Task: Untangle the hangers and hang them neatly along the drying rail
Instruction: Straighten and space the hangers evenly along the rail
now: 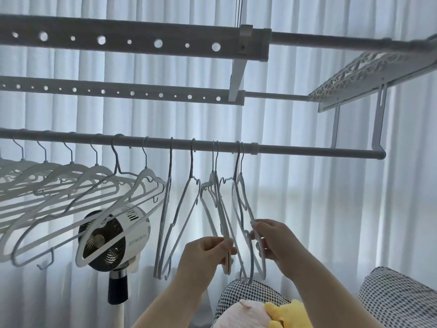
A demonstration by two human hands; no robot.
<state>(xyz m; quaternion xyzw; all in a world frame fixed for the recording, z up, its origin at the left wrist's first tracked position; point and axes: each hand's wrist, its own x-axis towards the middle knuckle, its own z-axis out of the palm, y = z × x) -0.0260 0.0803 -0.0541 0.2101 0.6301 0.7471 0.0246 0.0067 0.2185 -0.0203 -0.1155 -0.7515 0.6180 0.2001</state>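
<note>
Two bare hands are raised under a round grey metal drying rail [295,149] that runs across the view in front of a white pleated curtain [331,209]. The left hand [208,253] pinches, between thumb and curled fingers, the lower part of a close pair of thin pale hangers [224,229] whose hooks sit side by side on the rail. The right hand [274,240] has its fingers curled round the lower edge of a second pair of thin pale hangers [246,207], hooked on just to the right of the first. The two pairs hang near each other, and their lower ends overlap in view between the hands. Left of them, two single thin grey hangers [170,162] hang apart, seen almost edge-on. Further left, a row of broad white plastic hangers [97,170] hangs evenly spaced along the rail. Behind that row stands a round white and black fan [113,235]. Above the rail run two flat grey bars pierced with round holes [118,40]. Low on the right lie a black-and-white houndstooth cushion [397,297], a pink plush toy [238,313] and a yellow plush toy [283,313].
</note>
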